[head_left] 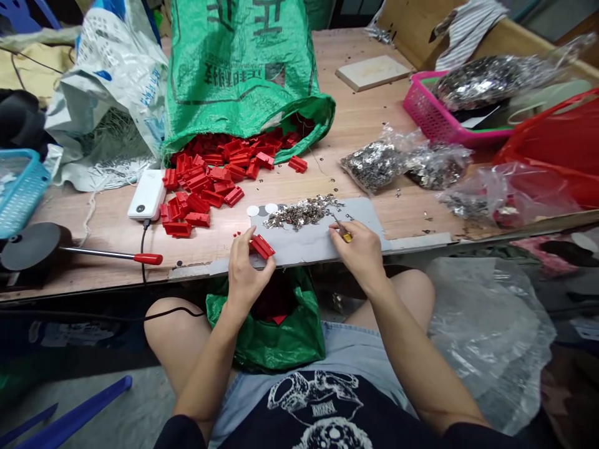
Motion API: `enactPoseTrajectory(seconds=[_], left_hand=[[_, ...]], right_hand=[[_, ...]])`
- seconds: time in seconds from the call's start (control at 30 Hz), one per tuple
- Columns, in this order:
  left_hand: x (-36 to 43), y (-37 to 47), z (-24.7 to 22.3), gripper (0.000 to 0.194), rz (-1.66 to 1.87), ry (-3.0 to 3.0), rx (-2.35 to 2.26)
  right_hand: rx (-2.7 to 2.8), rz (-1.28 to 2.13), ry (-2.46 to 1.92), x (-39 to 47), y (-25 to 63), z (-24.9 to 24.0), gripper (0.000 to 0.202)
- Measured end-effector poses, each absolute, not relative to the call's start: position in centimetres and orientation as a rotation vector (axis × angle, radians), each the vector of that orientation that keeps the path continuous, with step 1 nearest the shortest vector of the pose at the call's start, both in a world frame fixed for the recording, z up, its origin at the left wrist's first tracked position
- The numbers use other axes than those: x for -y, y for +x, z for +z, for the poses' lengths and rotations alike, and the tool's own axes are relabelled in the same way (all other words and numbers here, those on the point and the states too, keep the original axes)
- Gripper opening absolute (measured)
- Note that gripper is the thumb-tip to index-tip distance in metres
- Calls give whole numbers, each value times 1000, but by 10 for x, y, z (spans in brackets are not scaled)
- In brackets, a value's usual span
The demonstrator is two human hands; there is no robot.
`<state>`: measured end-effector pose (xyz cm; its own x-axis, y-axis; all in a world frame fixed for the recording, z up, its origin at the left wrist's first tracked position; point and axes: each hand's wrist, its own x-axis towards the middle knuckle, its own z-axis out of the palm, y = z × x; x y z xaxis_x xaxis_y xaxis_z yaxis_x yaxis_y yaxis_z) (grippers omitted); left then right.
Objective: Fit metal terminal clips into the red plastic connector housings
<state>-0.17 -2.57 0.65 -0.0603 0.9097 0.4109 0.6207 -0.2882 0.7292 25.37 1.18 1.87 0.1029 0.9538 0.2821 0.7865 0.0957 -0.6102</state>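
Your table, green sack on it, grey mat at near edge, red pile at sack's mouth, your left hand pinching a red part over mat's left end, right hand gripping yellow-handled tool, metal bits on mat.

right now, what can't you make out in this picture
All in the head view:
red part: partly covered by the left hand
yellow-handled tool: part of its handle, inside the right hand
metal pieces: separate shapes, too small
blue basket: cut off by the left edge
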Motion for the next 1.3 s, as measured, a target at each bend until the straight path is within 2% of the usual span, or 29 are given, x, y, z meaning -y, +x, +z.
enactPoseTrajectory(seconds=[0.17, 0.4, 0.53, 0.73, 0.9, 1.0, 1.3], left_hand=[[26, 1, 3, 64, 1308, 1813, -1718], [22, 11, 9, 39, 1261, 1905, -1691], [17, 15, 8, 38, 1240, 1981, -1705], [12, 13, 2, 46, 1129, 2103, -1730], [14, 10, 5, 46, 1090, 2109, -1702], [16, 9, 7, 53, 1055, 2104, -1684], [15, 10, 6, 53, 1041, 2102, -1680]], right_hand=[[1848, 254, -1752, -32, 240, 13, 17], [1872, 371, -1655, -48, 243, 10, 13], [1786, 513, -1656, -46, 252, 12, 18], [1935, 482, -1558, -41, 254, 11, 24], [1864, 508, -1489, -35, 261, 14, 17], [1970, 529, -1429, -31, 259, 15, 19], [2077, 332, -1472, -37, 255, 4, 25]])
